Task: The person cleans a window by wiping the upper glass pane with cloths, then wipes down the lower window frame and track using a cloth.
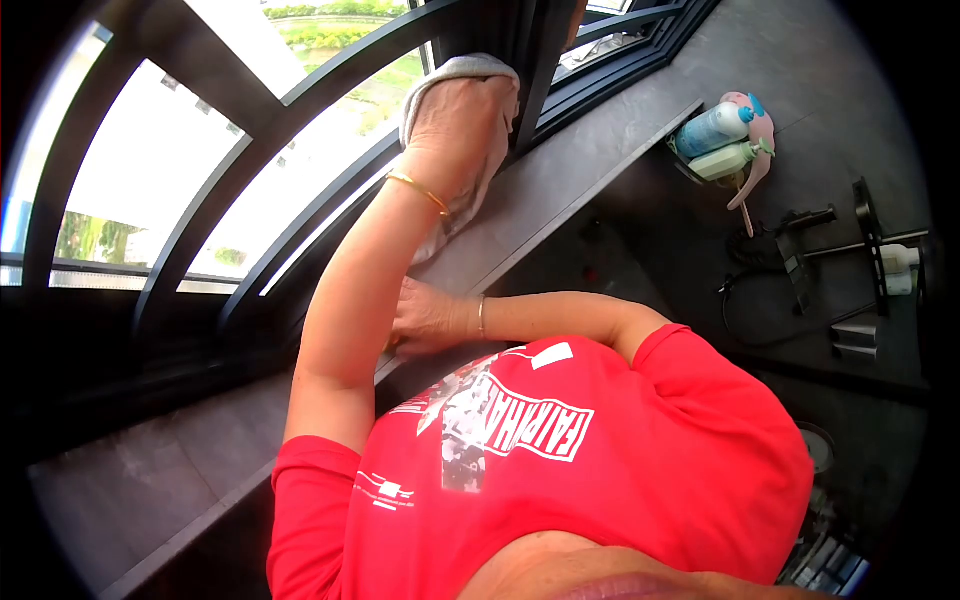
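Note:
My left hand (458, 125), with a gold bracelet at the wrist, is closed on a light grey cloth (462, 66). It presses the cloth against the dark window frame (490, 30), and part of the cloth hangs down toward the ledge. My right hand (432, 315) is lower, at the grey stone ledge (530, 225), close to its edge. My left forearm crosses in front of its fingers, so their pose is hidden.
Dark curved window bars (205, 205) stand to the left, with greenery outside. On the right are a blue pump bottle (712, 130), a pale green bottle (722, 162) and a pink holder (762, 125). Beyond them sits a black metal bracket (870, 250) with a cable.

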Demonstrator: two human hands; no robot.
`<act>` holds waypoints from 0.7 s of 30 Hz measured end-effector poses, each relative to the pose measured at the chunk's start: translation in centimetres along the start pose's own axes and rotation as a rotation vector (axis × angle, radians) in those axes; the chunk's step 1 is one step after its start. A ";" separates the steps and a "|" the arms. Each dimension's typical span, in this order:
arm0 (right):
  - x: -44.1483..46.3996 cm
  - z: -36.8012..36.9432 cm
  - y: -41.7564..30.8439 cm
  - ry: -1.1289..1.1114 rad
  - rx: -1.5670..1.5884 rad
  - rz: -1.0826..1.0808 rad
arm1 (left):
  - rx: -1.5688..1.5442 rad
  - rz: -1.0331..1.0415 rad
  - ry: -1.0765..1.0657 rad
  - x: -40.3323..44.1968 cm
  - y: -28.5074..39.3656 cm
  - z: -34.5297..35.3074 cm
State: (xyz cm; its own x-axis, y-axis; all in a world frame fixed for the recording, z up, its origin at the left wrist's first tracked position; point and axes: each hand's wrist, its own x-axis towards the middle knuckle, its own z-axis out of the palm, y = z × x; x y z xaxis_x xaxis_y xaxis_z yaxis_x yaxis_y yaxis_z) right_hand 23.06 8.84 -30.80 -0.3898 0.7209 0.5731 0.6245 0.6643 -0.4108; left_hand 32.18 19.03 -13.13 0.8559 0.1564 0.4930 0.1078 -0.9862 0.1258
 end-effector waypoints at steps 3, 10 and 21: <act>-0.2 -1.1 -0.9 0.022 -0.003 0.011 | 0.007 0.011 0.025 0.0 0.2 -0.4; -4.4 -6.1 -3.9 0.044 -0.120 0.243 | 0.032 0.045 -0.199 -3.5 0.8 -1.1; -10.5 -10.8 -1.5 0.386 -0.078 0.756 | -0.157 -0.168 -0.204 -9.2 1.0 1.4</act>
State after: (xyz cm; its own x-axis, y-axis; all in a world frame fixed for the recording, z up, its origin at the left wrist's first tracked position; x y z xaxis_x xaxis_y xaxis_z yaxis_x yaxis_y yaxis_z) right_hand 33.56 -1.86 -28.56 0.3998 0.8380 0.3713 0.6741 0.0057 -0.7386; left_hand 25.17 16.52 -18.74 0.9183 0.2866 0.2730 0.1903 -0.9245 0.3303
